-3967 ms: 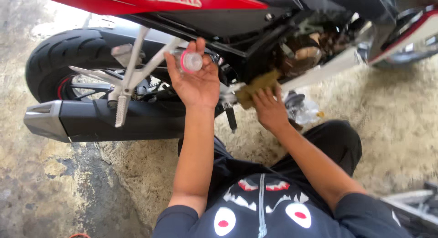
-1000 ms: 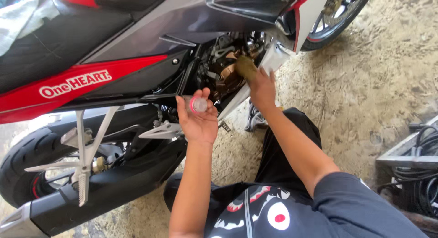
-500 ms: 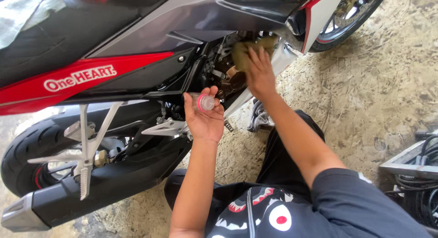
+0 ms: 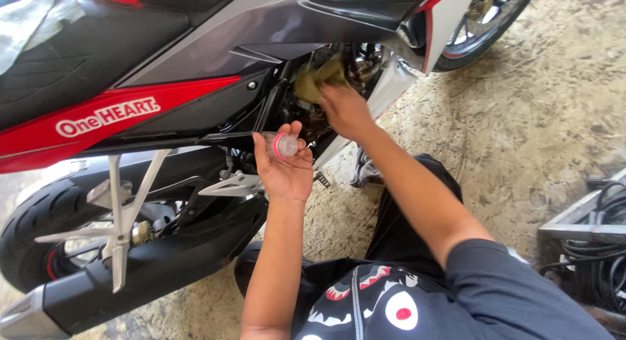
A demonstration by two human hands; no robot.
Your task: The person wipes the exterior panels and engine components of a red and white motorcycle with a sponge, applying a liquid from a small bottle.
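The head view, the only 1, is looking down at a person crouching beside a red, grey and black motorcycle (image 4: 195,86) parked on rough concrete ground (image 4: 535,138).

The left hand (image 4: 285,167) is cupping, palm up, a small clear bottle with a pink collar (image 4: 282,144), fingers curling loosely around it. The bottle is lying on its side, its long axis running roughly left to right across the fingers; which end is the mouth I cannot tell.

The right hand (image 4: 345,108) is clamping a crumpled olive-yellow rag (image 4: 318,78) and pressing it into the engine bay, just below the grey fairing. The 2 hands are apart, the bottle near the rag but not touching it.

As a judgement, the wiping is in progress: the rag is on the engine parts, whose state is too dark to read.

A silver footpeg bracket (image 4: 120,232) and black exhaust (image 4: 150,275) are sitting lower left; coiled cables (image 4: 596,249) are lying at the right edge.
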